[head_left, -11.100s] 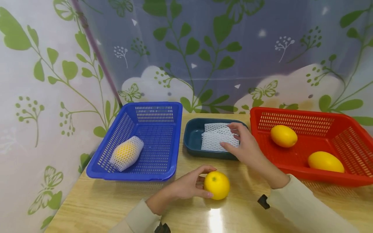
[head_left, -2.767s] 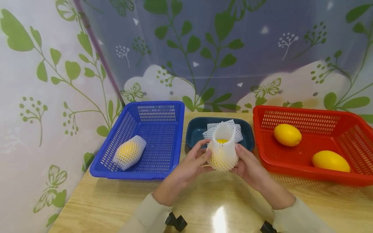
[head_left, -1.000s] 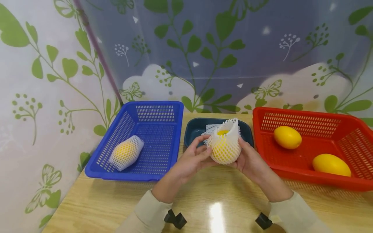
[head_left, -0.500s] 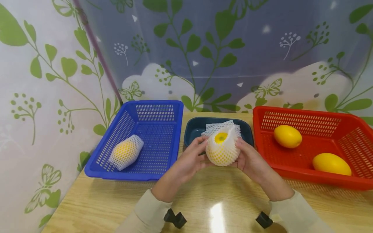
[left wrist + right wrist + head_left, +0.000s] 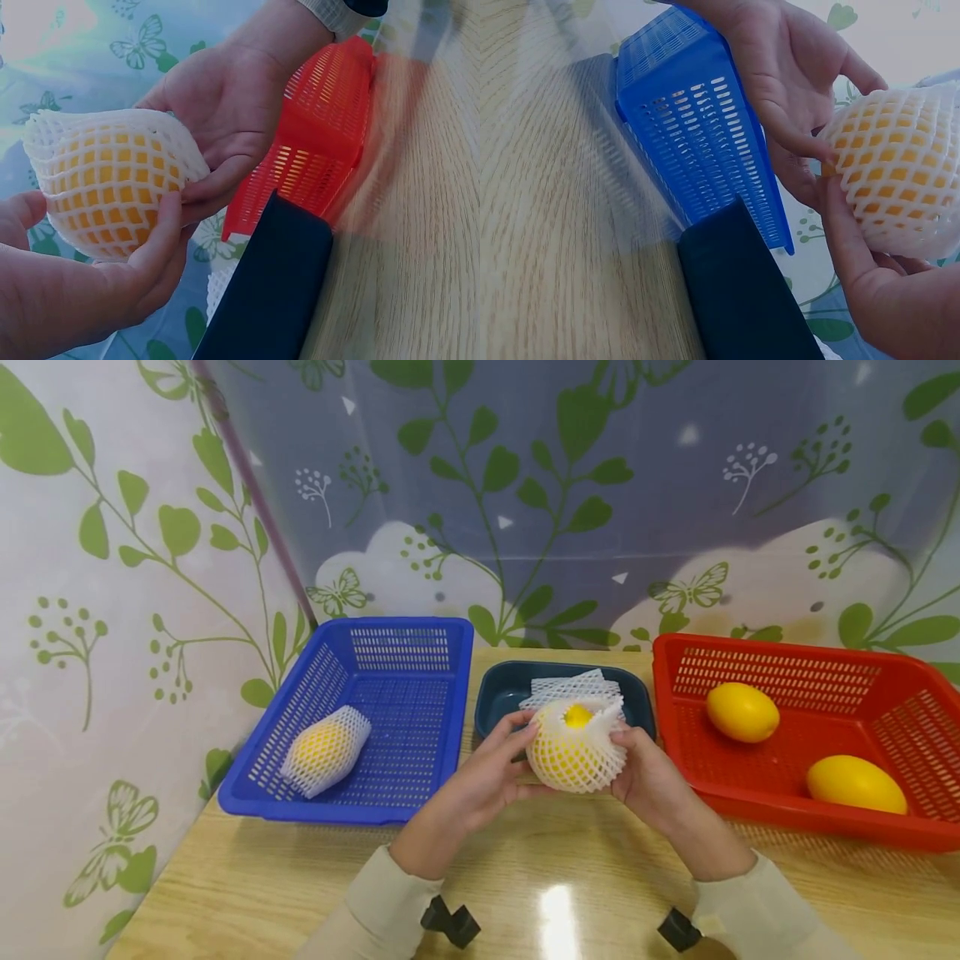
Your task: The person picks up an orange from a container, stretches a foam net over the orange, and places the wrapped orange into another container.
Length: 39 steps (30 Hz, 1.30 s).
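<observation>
In the head view, both hands hold a yellow fruit in a white foam net sleeve (image 5: pixel 573 762) above the table, just in front of a dark teal tray. My left hand (image 5: pixel 480 787) grips it from the left and my right hand (image 5: pixel 651 783) from the right, its thumb at the sleeve's upper edge. Yellow shows through the sleeve's open top. In the left wrist view, the net (image 5: pixel 112 180) fits round the fruit, with its loose end bunched. Seen from the right wrist, fingers of both hands press the mesh (image 5: pixel 900 165); the underside is partly hidden.
The teal tray (image 5: pixel 489 697) holds more white foam nets (image 5: pixel 566 687). On the left stands a blue basket (image 5: pixel 408 718) with a netted yellow fruit (image 5: pixel 324 753). A red basket (image 5: pixel 787 735) on the right holds two bare yellow fruits (image 5: pixel 742 712).
Earlier the fruit sat bare in my left hand while my right reached for the nets. Now it is inside a net, whose standing top has come down closer round it; the fruit has tilted slightly.
</observation>
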### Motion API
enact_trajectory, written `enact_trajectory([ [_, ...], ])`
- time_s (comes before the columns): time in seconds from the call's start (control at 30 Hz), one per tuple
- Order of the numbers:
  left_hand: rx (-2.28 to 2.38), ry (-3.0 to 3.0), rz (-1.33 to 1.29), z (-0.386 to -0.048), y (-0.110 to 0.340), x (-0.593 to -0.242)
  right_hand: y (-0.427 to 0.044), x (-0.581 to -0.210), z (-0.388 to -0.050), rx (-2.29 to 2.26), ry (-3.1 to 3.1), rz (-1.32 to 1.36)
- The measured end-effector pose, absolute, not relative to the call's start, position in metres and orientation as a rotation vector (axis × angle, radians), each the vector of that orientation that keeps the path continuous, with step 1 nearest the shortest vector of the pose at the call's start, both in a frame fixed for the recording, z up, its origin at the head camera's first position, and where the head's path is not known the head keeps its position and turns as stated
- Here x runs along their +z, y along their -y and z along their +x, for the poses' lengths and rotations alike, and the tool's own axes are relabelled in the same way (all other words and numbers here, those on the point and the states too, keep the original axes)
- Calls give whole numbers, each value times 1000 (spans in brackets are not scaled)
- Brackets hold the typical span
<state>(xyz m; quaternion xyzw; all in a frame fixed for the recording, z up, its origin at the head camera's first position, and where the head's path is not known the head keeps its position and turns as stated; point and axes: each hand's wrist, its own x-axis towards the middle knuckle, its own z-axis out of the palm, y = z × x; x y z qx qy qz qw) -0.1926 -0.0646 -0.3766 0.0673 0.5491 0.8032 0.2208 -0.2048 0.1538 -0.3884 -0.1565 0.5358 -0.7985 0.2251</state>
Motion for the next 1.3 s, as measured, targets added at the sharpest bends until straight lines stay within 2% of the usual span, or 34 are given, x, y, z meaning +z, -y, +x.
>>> enact_trajectory([
  [0.43, 2265, -1502, 166, -195, 65, -379, -152, -388, -207, -2129, -1582, -592],
  [1.13, 2278, -1463, 159, -195, 63, -381, -152, -389, -206, -2159, -1562, -557],
  [1.3, 2289, -1461, 140, -194, 61, -381, -151, -390, -207, -2160, -1541, -477],
])
